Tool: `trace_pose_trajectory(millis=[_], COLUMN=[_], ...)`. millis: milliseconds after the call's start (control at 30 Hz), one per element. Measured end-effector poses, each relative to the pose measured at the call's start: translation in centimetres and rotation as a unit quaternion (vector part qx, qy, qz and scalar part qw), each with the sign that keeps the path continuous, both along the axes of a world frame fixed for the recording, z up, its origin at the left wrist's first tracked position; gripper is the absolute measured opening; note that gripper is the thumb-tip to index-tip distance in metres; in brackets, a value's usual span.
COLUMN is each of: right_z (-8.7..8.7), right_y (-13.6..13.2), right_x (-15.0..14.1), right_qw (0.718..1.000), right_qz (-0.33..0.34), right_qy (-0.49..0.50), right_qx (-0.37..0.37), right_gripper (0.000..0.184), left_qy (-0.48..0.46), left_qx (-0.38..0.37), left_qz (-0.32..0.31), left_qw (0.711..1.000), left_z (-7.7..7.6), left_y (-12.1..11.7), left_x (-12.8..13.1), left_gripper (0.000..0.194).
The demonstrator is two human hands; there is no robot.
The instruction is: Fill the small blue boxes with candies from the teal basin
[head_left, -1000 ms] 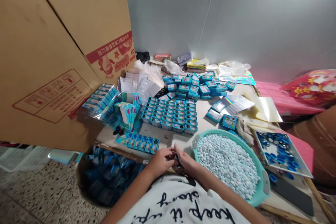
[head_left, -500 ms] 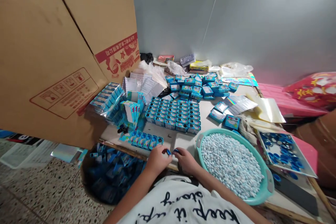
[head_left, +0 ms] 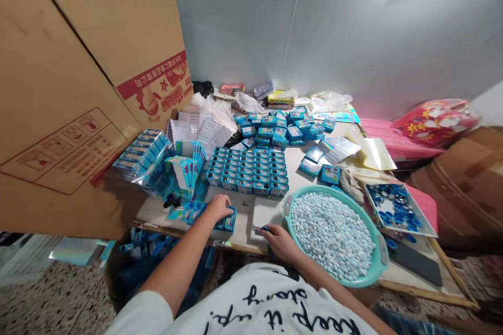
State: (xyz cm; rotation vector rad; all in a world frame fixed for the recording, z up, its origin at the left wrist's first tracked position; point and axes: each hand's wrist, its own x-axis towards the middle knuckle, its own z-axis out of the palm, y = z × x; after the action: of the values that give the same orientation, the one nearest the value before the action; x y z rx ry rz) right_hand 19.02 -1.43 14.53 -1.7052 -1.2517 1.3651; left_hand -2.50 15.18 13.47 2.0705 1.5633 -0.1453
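Observation:
My left hand (head_left: 219, 209) reaches down over a short row of small blue boxes (head_left: 230, 220) near the table's front edge. Its fingers are bent together at the tops of the boxes, and whatever they pinch is hidden. Just in front of my body, my right hand (head_left: 280, 241) is closed with a small round blue cap (head_left: 265, 228) at its fingertips. That hand rests by a flat white board (head_left: 264, 212). Right of it stands a turquoise basin (head_left: 383, 264) full of small pale blue and white candies (head_left: 334, 233).
Several blue boxes stand in a block (head_left: 247, 171), with more piled loosely behind. A large cardboard carton (head_left: 94, 78) rises at left beside folded blue cartons (head_left: 183, 172). At right are a white tray (head_left: 387, 188) of blue caps and a dark flat slab (head_left: 418, 263).
My left hand has moved left, away from my right hand, onto the row of boxes. My right hand stays near the board with its blue cap. The view has shifted right.

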Motion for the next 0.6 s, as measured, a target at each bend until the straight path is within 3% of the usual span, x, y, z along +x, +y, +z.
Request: trace_pose_trajectory(millis=[200, 367, 500, 600], right_z=[0.9, 2.1, 2.8, 2.8], right_y=[-0.9, -1.5, -2.4, -4.3], right_x=[0.4, 1.2, 6.1, 13.0], right_qw=[1.0, 0.997, 0.959, 0.889], right_qz=[0.007, -0.045, -0.217, -0.423], right_qy=[-0.011, 0.059, 0.182, 0.167], right_qx=[0.003, -0.025, -0.02, 0.054], right_gripper=[0.027, 0.025, 0.035, 0.042], left_qy=[0.07, 0.055, -0.004, -0.104], left_qx=[-0.109, -0.135, -0.085, 0.054], left_qz=[-0.024, -0.017, -0.028, 0.01], left_qw=[0.991, 0.989, 0.996, 0.993], left_z=[-0.8, 0.6, 1.0, 0.1], left_y=[3.0, 3.0, 1.5, -0.5], left_x=[1.6, 2.4, 1.1, -0.6], left_gripper=[0.02, 0.025, 0.032, 0.032])
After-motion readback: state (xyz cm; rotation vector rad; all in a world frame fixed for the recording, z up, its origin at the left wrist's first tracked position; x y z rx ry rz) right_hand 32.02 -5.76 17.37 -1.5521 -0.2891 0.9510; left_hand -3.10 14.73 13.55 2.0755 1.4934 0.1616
